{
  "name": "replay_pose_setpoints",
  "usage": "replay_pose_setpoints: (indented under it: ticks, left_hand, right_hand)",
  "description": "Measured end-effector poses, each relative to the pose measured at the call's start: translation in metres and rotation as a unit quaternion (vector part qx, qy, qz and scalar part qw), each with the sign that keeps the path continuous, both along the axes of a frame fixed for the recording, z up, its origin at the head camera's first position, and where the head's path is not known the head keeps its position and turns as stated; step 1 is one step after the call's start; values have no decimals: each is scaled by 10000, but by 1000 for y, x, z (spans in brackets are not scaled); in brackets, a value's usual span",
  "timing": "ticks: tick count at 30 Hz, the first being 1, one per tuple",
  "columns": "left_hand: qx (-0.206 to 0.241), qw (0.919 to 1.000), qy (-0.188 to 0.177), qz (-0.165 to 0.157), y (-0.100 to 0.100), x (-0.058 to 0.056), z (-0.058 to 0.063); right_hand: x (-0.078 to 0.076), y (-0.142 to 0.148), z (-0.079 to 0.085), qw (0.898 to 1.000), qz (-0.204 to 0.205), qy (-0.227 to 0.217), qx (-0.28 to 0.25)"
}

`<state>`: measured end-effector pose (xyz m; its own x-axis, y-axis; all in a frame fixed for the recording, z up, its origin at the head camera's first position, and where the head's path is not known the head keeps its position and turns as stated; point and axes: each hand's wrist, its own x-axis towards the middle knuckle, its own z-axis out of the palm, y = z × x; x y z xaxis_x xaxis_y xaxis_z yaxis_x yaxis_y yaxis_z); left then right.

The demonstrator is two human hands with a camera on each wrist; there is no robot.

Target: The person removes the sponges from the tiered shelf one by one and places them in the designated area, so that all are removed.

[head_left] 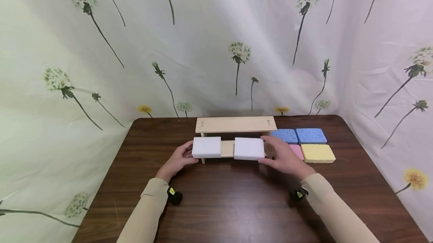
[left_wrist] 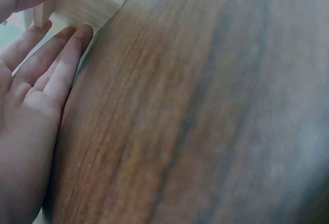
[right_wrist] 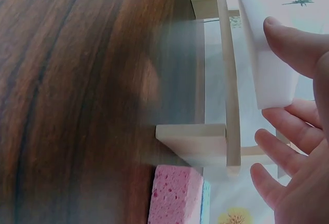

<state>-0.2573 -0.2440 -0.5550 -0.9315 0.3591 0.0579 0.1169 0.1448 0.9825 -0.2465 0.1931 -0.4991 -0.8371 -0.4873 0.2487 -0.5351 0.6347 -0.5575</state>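
Note:
In the head view, two white sponges [head_left: 206, 147] sit side by side over the lower step of a small wooden two-step rack [head_left: 235, 124], with bare wood showing between them. My left hand [head_left: 179, 159] holds the left sponge by its outer end, thumb in front. The right white sponge [head_left: 249, 148] is pinched at its right end by my right hand [head_left: 283, 156]. In the right wrist view my thumb [right_wrist: 288, 41] presses its face, and it tilts above the plank edge [right_wrist: 231, 80]. The left wrist view shows my left fingers [left_wrist: 64, 64] beside the rack's wood [left_wrist: 85, 3].
Right of the rack lie two blue sponges [head_left: 311, 135], a yellow sponge [head_left: 318, 153] and a pink sponge [head_left: 296, 151] partly behind my right hand. The dark wooden table [head_left: 230, 205] ends at a flower-printed curtain [head_left: 209, 47].

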Motion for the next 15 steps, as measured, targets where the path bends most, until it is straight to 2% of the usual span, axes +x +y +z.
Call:
replay_pose_setpoints:
  ticks: [15]
  left_hand:
    - [-56, 10000, 19, 21, 0, 0, 0]
  right_hand:
    - [6, 21, -6, 9997, -5, 249, -41]
